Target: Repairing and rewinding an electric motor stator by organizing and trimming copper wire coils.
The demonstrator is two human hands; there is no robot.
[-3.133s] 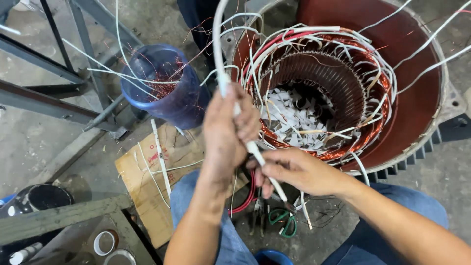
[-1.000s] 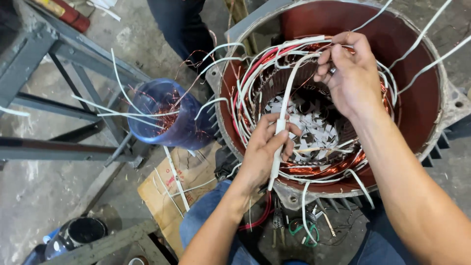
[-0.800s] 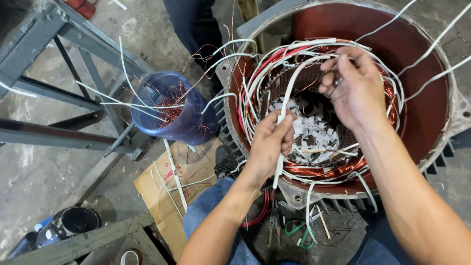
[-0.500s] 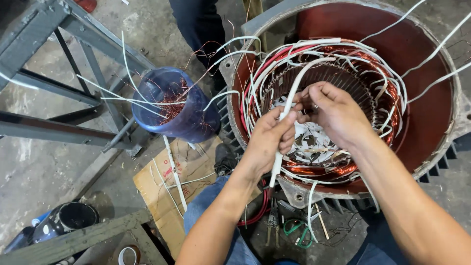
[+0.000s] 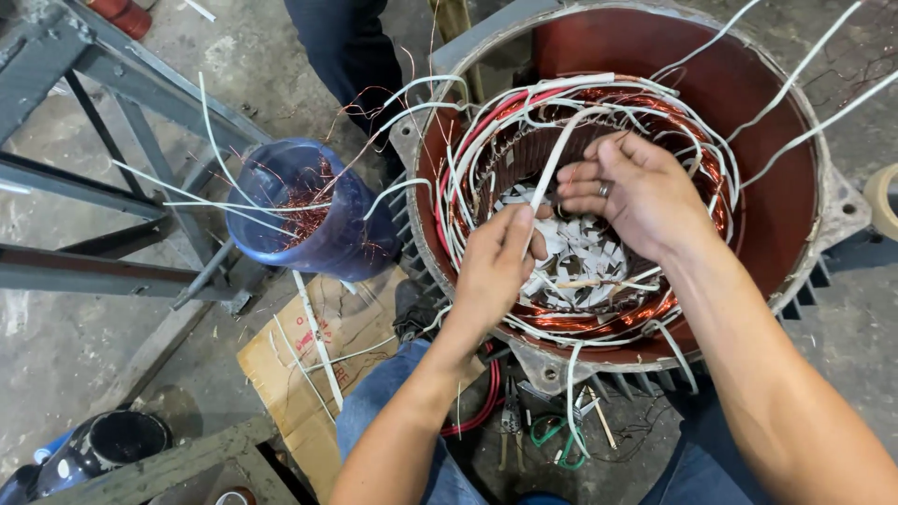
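A large motor stator housing (image 5: 776,131), red inside, holds copper windings (image 5: 599,323) and many white sleeved leads. My left hand (image 5: 496,266) is closed around a white sleeve tube (image 5: 554,161) near its lower end, over the stator bore. My right hand (image 5: 636,192), with a ring on one finger, pinches the same tube a little higher up. White paper slot wedges (image 5: 585,257) lie inside the bore under both hands.
A blue bucket (image 5: 304,215) with scrap copper wire and white sleeves stands to the left. A grey steel frame (image 5: 112,103) is further left. Cardboard (image 5: 309,374), pliers (image 5: 510,425) and green-handled cutters (image 5: 552,440) lie on the floor. Another person's leg (image 5: 351,56) is at the top.
My right hand has come down from the far rim of the windings to meet the left hand at the white tube. The left hand stayed gripping the tube.
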